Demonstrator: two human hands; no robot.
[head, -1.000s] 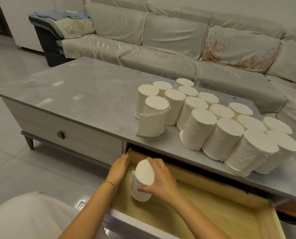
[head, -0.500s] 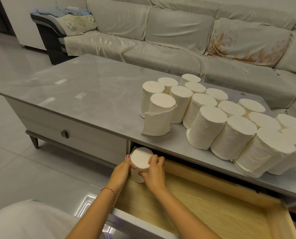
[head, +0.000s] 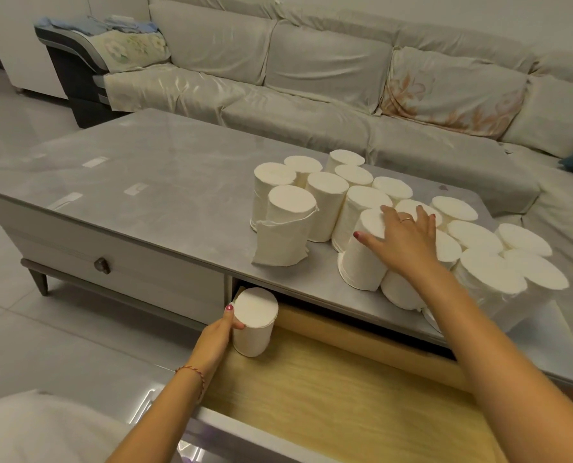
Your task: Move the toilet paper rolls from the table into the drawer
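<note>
Head view: one toilet paper roll (head: pixel 254 322) stands upright in the back left corner of the open drawer (head: pixel 345 396), with the left hand (head: pixel 216 332) wrapped around its side. The right hand (head: pixel 403 237), fingers spread, rests on a front roll (head: pixel 361 262) of the cluster near the table's (head: pixel 144 195) right front edge. Risk: crowded neighbours may topple as that roll is lifted.

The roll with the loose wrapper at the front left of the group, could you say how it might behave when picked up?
The roll with the loose wrapper probably weighs little for its size, being wound paper. Its outer sheet hangs slack and flared at the base, so it may slide or unwind in a grip. Standing upright on a flat end, it seems stable, yet would likely roll if tipped over.
</note>
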